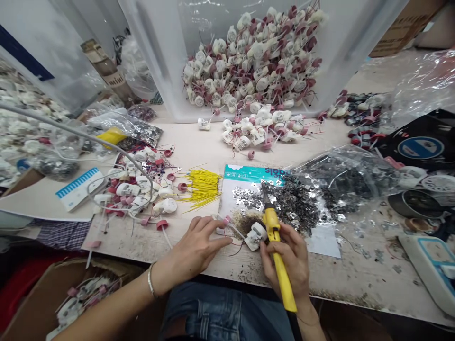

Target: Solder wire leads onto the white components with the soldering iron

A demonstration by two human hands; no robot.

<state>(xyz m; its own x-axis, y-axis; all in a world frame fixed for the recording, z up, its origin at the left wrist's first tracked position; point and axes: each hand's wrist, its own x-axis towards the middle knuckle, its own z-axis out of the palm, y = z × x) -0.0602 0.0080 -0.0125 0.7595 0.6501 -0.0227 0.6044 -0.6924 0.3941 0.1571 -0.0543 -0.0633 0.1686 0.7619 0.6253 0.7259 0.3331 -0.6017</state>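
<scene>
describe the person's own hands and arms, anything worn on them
The left hand and right hand are bare, with no gloves or visible sleeves. A thin silver metal bangle circles the left wrist.

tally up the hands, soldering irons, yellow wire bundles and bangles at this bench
hands: 2 (left hand, right hand)
soldering iron: 1
bundle of yellow wires: 1
silver bangle: 1
total: 5
</scene>
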